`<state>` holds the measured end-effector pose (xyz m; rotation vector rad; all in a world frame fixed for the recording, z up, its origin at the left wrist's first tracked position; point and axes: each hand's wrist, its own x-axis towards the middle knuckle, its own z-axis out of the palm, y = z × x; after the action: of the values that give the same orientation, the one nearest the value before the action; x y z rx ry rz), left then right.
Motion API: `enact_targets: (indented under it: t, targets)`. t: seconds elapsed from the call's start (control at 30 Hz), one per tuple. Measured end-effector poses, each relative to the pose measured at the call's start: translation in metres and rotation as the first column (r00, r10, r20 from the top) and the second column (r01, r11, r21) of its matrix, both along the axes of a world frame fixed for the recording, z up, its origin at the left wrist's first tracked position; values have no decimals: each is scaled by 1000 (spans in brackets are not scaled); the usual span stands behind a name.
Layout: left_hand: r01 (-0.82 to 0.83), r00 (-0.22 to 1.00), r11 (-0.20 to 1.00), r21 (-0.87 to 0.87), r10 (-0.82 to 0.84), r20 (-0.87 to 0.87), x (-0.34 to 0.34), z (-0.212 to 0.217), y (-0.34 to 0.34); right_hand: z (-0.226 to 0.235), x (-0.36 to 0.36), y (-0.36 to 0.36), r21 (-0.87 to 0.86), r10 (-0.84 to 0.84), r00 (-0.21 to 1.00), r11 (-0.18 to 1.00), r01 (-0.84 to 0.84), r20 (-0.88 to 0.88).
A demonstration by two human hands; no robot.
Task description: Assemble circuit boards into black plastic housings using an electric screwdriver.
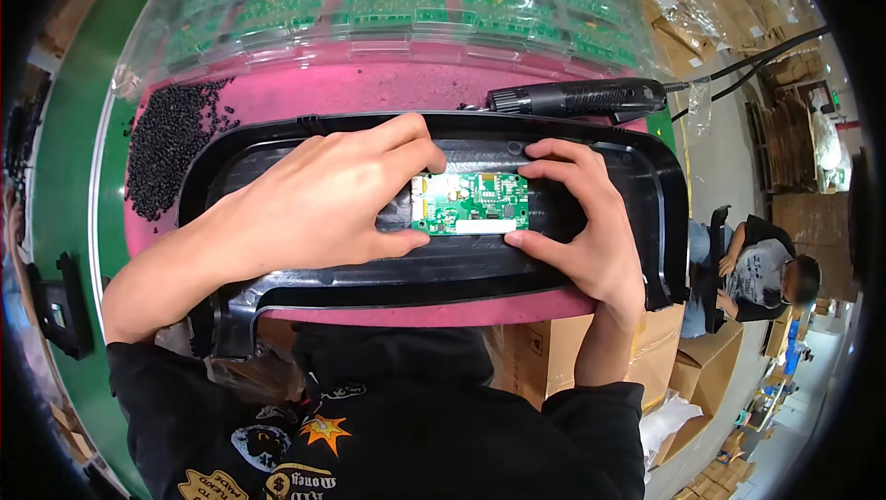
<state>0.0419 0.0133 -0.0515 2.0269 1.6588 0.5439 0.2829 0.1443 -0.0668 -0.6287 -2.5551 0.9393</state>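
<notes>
Inside the hollow of the black plastic housing [277,283], a small green circuit board [471,204] lay flat near its middle, pinched at its left edge between the thumb and fingers of the left hand [318,200] and at its right edge by the right hand [577,223]. Behind the housing, on the pink mat [369,89] covering the bench, lay a black electric screwdriver [577,96], a heap of black screws [171,144] off its far left corner, and clear trays of green boards [397,1] beyond.
</notes>
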Motion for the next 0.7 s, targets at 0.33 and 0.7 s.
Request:
enact_targets:
  t: [0.33,0.7]
  targets:
    - [-16,1000,999,-50,15,-22,-1,1,-1,2,-5,-1,25,-2,1000,1000,2,-8]
    - [52,998,996,79,-50,-28,-6,8,-14,5,-6,-10,-58,-28,1000,998,28,-6]
